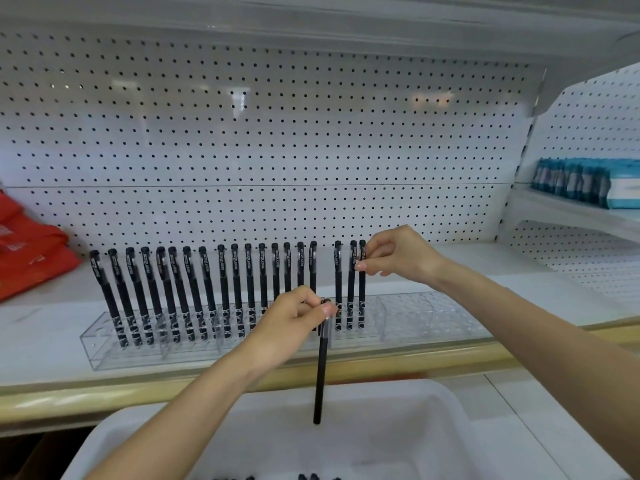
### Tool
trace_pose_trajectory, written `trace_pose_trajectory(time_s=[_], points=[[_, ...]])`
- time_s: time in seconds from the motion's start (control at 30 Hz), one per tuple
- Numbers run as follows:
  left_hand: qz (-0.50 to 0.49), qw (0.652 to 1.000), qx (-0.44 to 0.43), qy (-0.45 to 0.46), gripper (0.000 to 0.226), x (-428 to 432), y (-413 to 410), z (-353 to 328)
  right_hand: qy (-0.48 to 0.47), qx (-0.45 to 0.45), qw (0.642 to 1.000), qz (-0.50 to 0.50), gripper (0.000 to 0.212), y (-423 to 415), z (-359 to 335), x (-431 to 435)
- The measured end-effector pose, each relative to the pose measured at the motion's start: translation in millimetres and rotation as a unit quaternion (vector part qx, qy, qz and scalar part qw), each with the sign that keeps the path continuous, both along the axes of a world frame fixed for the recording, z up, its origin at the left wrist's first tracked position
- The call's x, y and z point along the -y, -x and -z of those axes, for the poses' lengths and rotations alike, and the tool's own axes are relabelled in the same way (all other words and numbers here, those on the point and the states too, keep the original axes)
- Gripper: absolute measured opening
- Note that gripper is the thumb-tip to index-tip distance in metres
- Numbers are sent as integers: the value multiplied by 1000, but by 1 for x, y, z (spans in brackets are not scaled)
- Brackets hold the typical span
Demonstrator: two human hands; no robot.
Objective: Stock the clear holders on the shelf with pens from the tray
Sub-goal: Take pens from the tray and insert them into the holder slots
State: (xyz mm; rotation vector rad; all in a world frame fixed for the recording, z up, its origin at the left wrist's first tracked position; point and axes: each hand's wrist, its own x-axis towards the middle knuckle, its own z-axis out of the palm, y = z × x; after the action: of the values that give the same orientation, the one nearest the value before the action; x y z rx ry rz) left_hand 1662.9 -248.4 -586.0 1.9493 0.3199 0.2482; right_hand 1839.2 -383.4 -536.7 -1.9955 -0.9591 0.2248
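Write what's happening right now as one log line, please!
left hand: pinches black pen by its top end, hanging over white tray | right hand: pinches rightmost pen standing in clear holder

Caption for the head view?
Left hand holds a black pen over the tray; right hand pinches the rightmost pen in the holder.

A white pegboard (277, 133) (dotted with small black holes) is set behind a white shelf (485, 268), which is edged with a pale wooden strip (450, 351). At the left, red bags (31, 251) are stacked; at the right, blue boxes (571, 181) are lined up on a side shelf (568, 211).
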Motion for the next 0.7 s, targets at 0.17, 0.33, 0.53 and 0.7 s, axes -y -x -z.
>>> trace_pose_trajectory(time_s=[0.17, 0.33, 0.53, 0.7], points=[[-24, 997, 38, 62, 16, 4, 4, -13, -28, 38, 998, 39, 23, 7, -4, 13], [-59, 982, 112, 138, 33, 11, 8, -33, -77, -13, 997, 12, 19, 39, -15, 31], [-35, 973, 156, 167, 39, 28, 7, -47, -62, -112, 987, -95, 27, 85, 3, 29], [-33, 975, 157, 156, 35, 34, 8, -50, -124, -148, 977, -86, 27, 92, 12, 27]])
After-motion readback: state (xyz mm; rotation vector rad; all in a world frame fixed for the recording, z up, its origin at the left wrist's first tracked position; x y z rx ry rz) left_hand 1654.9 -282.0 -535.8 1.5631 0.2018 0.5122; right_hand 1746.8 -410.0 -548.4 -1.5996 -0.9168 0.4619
